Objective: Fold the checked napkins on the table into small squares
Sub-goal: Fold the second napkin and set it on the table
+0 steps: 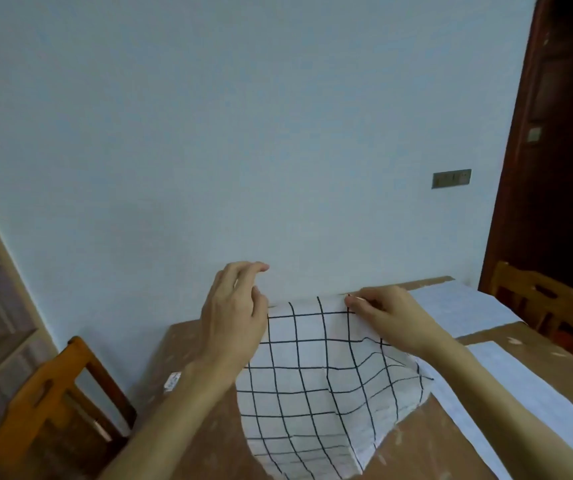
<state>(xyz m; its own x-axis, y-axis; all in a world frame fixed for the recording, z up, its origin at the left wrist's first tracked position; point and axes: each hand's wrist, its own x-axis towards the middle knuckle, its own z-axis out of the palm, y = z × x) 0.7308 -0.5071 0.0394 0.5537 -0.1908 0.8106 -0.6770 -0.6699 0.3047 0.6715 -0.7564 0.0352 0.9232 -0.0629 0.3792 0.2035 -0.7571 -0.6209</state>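
Closest to me, the loose bottom of the checked napkin (312, 393) droops onto the counter (195, 355). On my right hand (394, 322) the fingers (364, 301) pinch the top edge near its right corner. My left hand (233, 317) is at the left corner, fingers (247, 271) loosely spread above it, and I can't tell if the thumb's actually gripping. Cloth looks light and floppy, so I'd hold both top corners. White cloths (461, 310) lie off right.

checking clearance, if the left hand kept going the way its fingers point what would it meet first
The left hand would probably meet the pale blue wall; nothing shows between, depth unclear.
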